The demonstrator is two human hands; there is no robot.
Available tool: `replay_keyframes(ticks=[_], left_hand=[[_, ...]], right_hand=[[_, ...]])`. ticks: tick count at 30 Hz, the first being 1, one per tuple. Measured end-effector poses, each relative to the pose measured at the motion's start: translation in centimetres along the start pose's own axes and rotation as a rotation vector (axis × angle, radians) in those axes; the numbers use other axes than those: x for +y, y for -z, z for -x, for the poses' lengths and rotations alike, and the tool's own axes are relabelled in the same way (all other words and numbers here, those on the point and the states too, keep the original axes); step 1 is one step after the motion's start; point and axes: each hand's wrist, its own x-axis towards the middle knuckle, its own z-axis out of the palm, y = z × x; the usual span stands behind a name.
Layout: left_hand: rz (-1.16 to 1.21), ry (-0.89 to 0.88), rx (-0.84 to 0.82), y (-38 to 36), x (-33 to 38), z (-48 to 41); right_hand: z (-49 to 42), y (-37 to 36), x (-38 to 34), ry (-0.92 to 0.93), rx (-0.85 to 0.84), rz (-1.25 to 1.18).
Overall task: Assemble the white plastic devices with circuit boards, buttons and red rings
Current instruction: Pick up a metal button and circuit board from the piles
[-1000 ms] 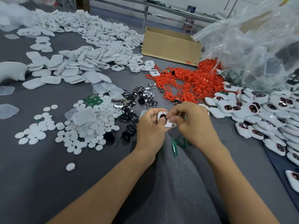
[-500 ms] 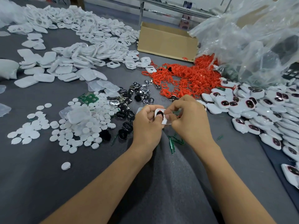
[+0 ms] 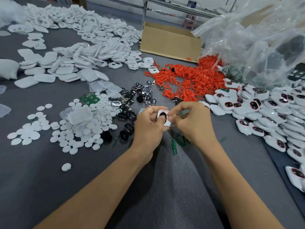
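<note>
I held one white device (image 3: 167, 124) just above the grey bench (image 3: 41, 176), between both hands. My left hand (image 3: 148, 129) had its fingers curled round the device's left side, the thumb lying on the dark button in its face. The fingers of my right hand (image 3: 193, 124) pinched its right edge. Red rings (image 3: 186, 83) lay heaped beyond, finished devices (image 3: 272, 113) were piled to my right, and white discs (image 3: 89, 129) and black buttons (image 3: 130, 103) were scattered to my left.
</note>
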Motion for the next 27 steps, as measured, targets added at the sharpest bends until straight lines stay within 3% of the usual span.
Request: replay_keyframes(ticks=[10, 14, 17, 21, 24, 27], left_hand=[[0.055, 0.032, -0.006, -0.1, -0.3, -0.3], [0.054, 0.062, 0.053, -0.2, -0.5, -0.6], [0.056, 0.091, 0.116, -0.3, -0.5, -0.8], [-0.009, 0.081, 0.182, 0.0, -0.4, -1.1], [-0.066, 0.069, 0.198, 0.1, -0.3, -1.1], [-0.099, 0.063, 0.198, 0.1, -0.3, -1.0]], right_hand=[[-0.3, 0.5, 0.5, -0.014, -0.069, -0.192], [-0.1, 1.1, 0.8, -0.018, -0.149, -0.391], [-0.3, 2.3, 1.1, -0.023, -0.09, -0.473], [-0.9, 3.9, 2.5, 0.03, 0.102, -0.187], [-1.0, 4.1, 3.3, 0.054, 0.111, 0.081], [-1.0, 4.2, 3.8, 0.031, 0.121, 0.17]])
